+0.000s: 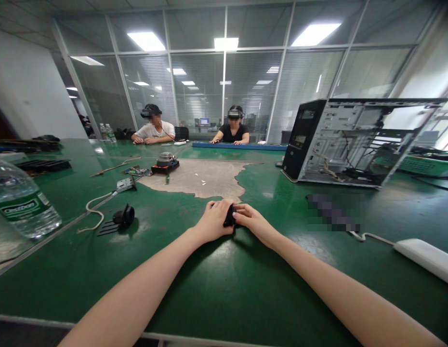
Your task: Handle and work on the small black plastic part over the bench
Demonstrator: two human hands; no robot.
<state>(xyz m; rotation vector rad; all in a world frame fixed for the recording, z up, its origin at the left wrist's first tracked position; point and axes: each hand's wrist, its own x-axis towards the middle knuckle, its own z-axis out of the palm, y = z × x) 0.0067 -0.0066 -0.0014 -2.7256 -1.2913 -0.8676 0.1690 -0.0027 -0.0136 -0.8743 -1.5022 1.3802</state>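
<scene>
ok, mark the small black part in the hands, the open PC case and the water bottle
small black part (230, 217): head view, on its dark body showing between the two hands.
open PC case (304, 140): head view, on its black front panel.
water bottle (23, 207): head view, on its label.

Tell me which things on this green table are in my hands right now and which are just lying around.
In hand: small black part, gripped by left hand and right hand.

Lying about: open computer case, water bottle, black fan, white power strip, black clip.
</scene>
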